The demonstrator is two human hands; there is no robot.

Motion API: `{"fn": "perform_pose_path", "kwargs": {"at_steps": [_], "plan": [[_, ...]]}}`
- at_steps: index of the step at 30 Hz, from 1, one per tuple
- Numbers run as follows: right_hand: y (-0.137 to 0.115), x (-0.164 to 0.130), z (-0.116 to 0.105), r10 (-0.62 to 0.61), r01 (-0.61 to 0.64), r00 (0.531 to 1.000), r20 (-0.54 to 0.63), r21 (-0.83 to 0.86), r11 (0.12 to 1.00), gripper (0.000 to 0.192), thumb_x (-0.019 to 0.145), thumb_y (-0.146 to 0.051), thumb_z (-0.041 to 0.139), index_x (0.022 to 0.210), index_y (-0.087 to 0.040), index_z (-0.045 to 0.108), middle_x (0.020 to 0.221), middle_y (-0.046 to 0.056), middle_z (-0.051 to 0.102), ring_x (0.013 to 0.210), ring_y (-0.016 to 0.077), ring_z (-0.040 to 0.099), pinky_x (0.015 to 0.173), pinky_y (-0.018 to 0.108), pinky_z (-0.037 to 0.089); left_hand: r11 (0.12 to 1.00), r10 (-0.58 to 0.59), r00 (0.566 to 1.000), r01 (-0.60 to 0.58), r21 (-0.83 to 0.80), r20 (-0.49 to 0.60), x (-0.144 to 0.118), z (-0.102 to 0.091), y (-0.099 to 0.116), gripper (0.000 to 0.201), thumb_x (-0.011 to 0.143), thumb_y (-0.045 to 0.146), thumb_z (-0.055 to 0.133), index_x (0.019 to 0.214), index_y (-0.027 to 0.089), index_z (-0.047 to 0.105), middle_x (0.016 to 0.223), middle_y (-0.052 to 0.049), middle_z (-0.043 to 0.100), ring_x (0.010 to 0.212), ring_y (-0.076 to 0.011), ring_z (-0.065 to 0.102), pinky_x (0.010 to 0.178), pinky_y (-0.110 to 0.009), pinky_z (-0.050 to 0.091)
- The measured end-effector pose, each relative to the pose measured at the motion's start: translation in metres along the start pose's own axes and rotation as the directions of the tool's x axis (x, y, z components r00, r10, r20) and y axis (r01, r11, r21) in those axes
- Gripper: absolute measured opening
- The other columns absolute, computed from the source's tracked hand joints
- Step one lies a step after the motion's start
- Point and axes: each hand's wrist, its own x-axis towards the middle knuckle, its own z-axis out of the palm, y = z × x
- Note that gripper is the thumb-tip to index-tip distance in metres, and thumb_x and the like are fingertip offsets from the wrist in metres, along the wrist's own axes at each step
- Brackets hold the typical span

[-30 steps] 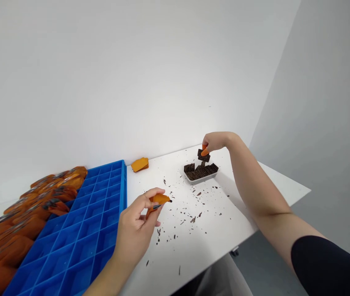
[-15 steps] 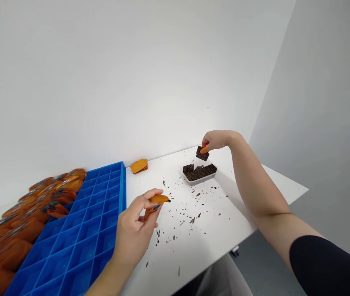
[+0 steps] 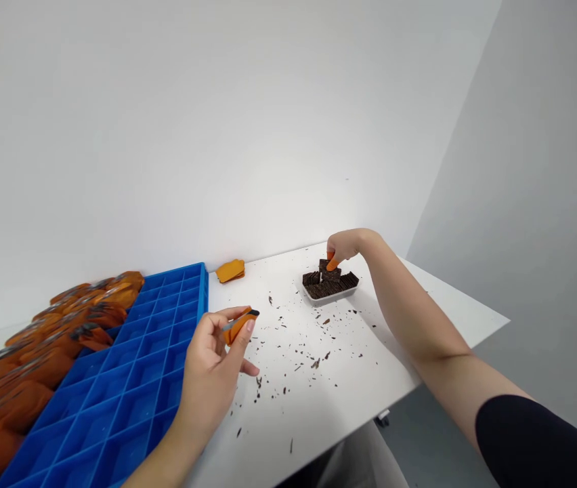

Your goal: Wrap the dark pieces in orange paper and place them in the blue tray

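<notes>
My left hand (image 3: 220, 349) is closed around a small orange pouch (image 3: 239, 327) with a dark edge, held above the table's near left part. At the back, my right hand (image 3: 343, 249) pinches a dark brown, flaky square piece (image 3: 330, 272); orange covers show on its thumb and a finger. That piece is upright at a white plastic tub (image 3: 330, 300), its lower edge among rows of similar thin pieces standing inside. Whether it touches them I cannot tell.
A blue compartment tray (image 3: 116, 379) lies on the left, with many filled orange pouches (image 3: 39, 352) on its far left part. Flat orange pouches (image 3: 230, 270) are stacked near the wall. Dark crumbs (image 3: 315, 364) litter the white table (image 3: 359, 400).
My right hand has lowered the brown square from above the tub down to its contents. My left hand has moved slightly left and turned the orange pouch, its thumb now along the pouch's side.
</notes>
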Motion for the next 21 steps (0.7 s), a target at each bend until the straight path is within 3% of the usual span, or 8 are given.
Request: {"fn": "perform_pose_path", "kwargs": {"at_steps": [6,17,21], "plan": [[0.0034,0.0044,0.0032,-0.028,0.027,0.999,-0.027,-0.04,0.999,0.036,0.076,-0.047,0.086,0.104,-0.025,0.081,0.121,0.008,0.075,0.11,0.0325,0.068,0.084,0.04,0.05,0.998,-0.04,0.999,0.039,-0.042,-0.029,-0.0013,0.0041,-0.0007,0.044,0.081,0.045,0.086,0.098,0.022,0.053,0.126,-0.008,0.062,0.093,-0.0204,0.068,0.047,-0.029,0.064],[0.0015,0.0004,0.004,0.013,-0.014,0.996,-0.084,-0.017,1.0,0.029,0.083,-0.047,0.078,0.103,-0.027,0.081,0.127,0.009,0.074,0.116,0.0364,0.065,0.086,0.043,0.049,0.996,-0.074,0.996,0.076,-0.036,0.054,-0.0044,0.0054,-0.0018,0.039,0.077,0.039,0.086,0.09,0.022,0.054,0.12,-0.01,0.063,0.107,-0.0299,0.068,0.041,-0.027,0.062],[0.0028,-0.0023,0.0002,-0.042,0.046,0.99,-0.137,0.026,0.999,0.032,0.084,-0.049,0.077,0.105,-0.026,0.081,0.127,0.009,0.074,0.113,0.0341,0.065,0.083,0.039,0.049,0.995,-0.096,0.993,0.098,-0.023,0.072,-0.0042,0.0064,-0.003,0.04,0.077,0.04,0.086,0.092,0.021,0.054,0.12,-0.01,0.062,0.108,-0.0307,0.068,0.042,-0.029,0.063]]}}
